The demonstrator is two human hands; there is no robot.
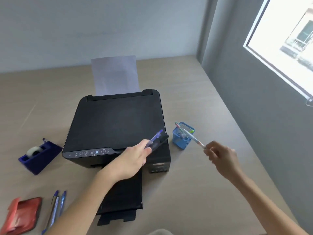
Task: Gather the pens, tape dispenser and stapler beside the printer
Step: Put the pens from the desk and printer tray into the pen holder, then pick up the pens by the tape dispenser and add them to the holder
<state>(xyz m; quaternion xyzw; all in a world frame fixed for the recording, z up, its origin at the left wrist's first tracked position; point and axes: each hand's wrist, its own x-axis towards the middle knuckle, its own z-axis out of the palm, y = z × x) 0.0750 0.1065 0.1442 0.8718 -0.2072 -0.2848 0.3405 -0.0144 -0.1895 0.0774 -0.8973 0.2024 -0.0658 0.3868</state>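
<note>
Two bare forearms reach in from the bottom edge over a pale wood-grain desk (194,192) set in the corner of a grey-walled room, a bright window (286,39) at upper right. At the desk's centre stands a black printer (116,122), a sheet of white paper (116,75) upright in its rear feed and its output tray (122,202) pulled out toward the camera. Left of the printer, near but apart from it, sits a dark blue tape dispenser (39,156) with a roll of clear tape in it. At the lower left corner lies a red pouch (22,215), and just beside it a small group of blue pens (56,207) flat on the desk. Right of the printer, near its front corner, stands a blue mesh pen cup (183,136) already holding several pens. The left hand (133,160), over the printer's front right corner, is closed around a purple pen (155,139) and a black one together. The right hand (221,156) pinches the end of a white pen (193,138) between fingertips, its far end at the cup's rim. Motion blur hides finer detail.
</note>
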